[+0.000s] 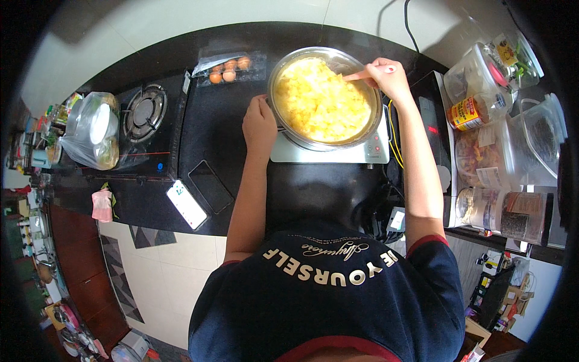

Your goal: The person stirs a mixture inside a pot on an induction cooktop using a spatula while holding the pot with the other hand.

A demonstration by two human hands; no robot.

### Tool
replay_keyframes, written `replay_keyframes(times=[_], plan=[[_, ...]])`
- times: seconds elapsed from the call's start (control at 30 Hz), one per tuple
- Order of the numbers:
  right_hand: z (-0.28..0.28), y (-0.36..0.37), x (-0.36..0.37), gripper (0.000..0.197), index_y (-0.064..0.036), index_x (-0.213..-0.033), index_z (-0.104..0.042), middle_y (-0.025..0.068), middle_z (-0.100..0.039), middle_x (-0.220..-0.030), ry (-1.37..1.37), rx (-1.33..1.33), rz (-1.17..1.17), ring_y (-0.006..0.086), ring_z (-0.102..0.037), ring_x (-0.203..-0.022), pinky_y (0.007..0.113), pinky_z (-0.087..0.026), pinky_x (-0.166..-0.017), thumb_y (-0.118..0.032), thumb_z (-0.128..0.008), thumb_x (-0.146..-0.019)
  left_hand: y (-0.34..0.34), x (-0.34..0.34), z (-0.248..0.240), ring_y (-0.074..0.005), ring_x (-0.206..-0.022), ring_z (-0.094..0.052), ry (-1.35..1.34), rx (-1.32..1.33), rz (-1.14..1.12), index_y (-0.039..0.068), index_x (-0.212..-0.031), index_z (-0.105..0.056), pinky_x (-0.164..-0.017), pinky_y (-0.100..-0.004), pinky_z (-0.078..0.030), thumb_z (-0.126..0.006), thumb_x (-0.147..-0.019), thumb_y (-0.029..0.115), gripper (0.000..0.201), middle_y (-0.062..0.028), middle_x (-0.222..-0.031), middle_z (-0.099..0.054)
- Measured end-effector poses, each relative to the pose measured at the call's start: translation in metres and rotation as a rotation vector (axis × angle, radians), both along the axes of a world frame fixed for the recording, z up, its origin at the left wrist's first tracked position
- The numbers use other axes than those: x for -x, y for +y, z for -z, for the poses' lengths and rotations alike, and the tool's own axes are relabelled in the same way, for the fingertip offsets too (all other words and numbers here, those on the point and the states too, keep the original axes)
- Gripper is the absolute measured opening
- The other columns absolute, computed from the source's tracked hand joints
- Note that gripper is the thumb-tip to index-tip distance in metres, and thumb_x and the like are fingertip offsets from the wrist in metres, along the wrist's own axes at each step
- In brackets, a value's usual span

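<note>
A wide steel pan (pixel 345 58) full of yellow, chunky food (pixel 316 102) sits on a white portable cooktop (pixel 330 156). My left hand (pixel 259 125) is closed at the pan's left side; the part it grips is mostly hidden by the fingers. Over the pan's right rim, my right hand (pixel 389 80) is wrapped round the handle of a pinkish-brown spatula or spoon (pixel 356 76). Its tip is down in the food, so the shape of its head cannot be seen.
Brown eggs (pixel 229 76) in a clear plastic pack lie behind left. A phone (pixel 186 205) and a black-framed flat item (pixel 210 186) rest near the front edge. A gas burner (pixel 145 113) and bagged containers (pixel 99 130) stand left; jars and plastic tubs (pixel 482 145) line the right.
</note>
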State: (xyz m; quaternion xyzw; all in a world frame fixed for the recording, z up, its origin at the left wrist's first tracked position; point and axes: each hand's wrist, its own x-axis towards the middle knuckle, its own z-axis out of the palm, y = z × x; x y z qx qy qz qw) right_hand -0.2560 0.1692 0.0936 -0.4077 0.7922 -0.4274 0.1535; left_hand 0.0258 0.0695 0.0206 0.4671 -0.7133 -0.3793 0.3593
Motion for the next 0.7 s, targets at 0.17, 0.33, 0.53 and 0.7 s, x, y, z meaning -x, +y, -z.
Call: replay_keyframes(times=[0.17,0.33,0.53,0.7], plan=[[0.006,0.0,-0.024,0.023,-0.0018,-0.071,-0.067,0.0055,-0.063,-0.056,-0.007,-0.055,-0.057,0.0109,-0.061,-0.053,0.025,-0.048,-0.054,-0.024,-0.064,-0.073,-0.002,-0.001,0.004,-0.0348,-0.091,-0.062,-0.018,0.01,-0.025,0.002,-0.106,-0.059,-0.08,-0.0412,-0.047,-0.036,-0.096,0.023,0.033,-0.0195,-0.097,-0.064],[-0.005,0.016,-0.048,0.022,0.0012,-0.071,-0.066,0.0071,-0.063,-0.057,-0.148,-0.084,-0.207,0.0107,-0.06,-0.05,0.024,-0.048,-0.05,-0.02,-0.062,-0.077,-0.001,0.0,-0.001,-0.0378,-0.092,-0.061,-0.004,-0.006,-0.018,0.0,-0.102,-0.059,-0.079,-0.043,-0.047,-0.036,-0.096,0.021,0.032,-0.0207,-0.097,-0.064],[-0.008,0.031,-0.067,0.022,0.0001,-0.068,-0.062,0.0073,-0.062,-0.057,-0.454,-0.084,-0.229,0.0096,-0.057,-0.046,0.02,-0.045,-0.045,-0.015,-0.056,-0.082,0.001,-0.001,-0.005,-0.0377,-0.093,-0.061,-0.003,-0.002,-0.013,0.0,-0.102,-0.059,-0.08,-0.043,-0.046,-0.036,-0.096,0.022,0.033,-0.0211,-0.098,-0.064],[-0.01,0.04,-0.069,0.026,0.0004,-0.069,-0.063,0.0079,-0.062,-0.056,-0.507,-0.033,-0.06,0.0109,-0.056,-0.043,0.021,-0.045,-0.041,-0.016,-0.051,-0.084,0.001,0.0,-0.003,-0.0379,-0.093,-0.06,-0.016,-0.007,-0.01,0.0,-0.103,-0.059,-0.081,-0.0428,-0.046,-0.036,-0.096,0.021,0.032,-0.0211,-0.098,-0.064]])
